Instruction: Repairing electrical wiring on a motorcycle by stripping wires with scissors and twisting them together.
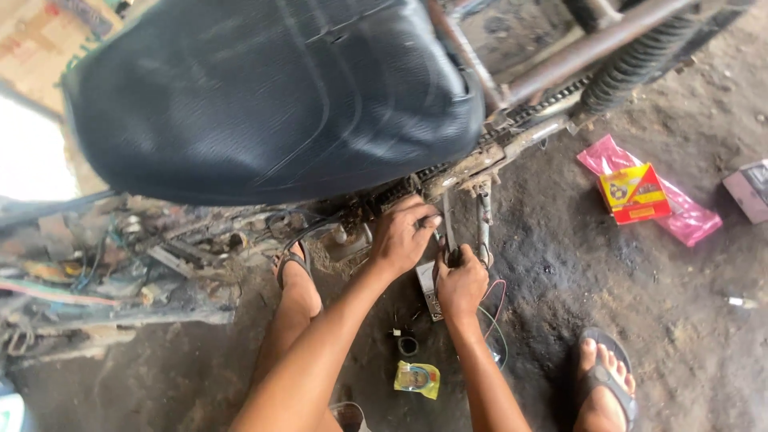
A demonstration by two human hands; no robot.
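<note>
Head view: the left hand (404,236) grips the motorcycle's centre stand (484,216) under the seat (272,96); the right hand (460,284) is closed low on it. Best keep both wrists steady, fingers clear of the chain (552,96).

Both bare forearms reach forward and slightly inward, converging low ahead of the body. The left hand (404,236) sits a little higher, knuckles up, fingers curled and bunched at the tips. The right hand (460,284) is just below and beside it, closed in a fist-like grip, wrist straight. The two hands nearly touch. Both feet, in sandals, are planted wide apart either side of the arms.
</note>
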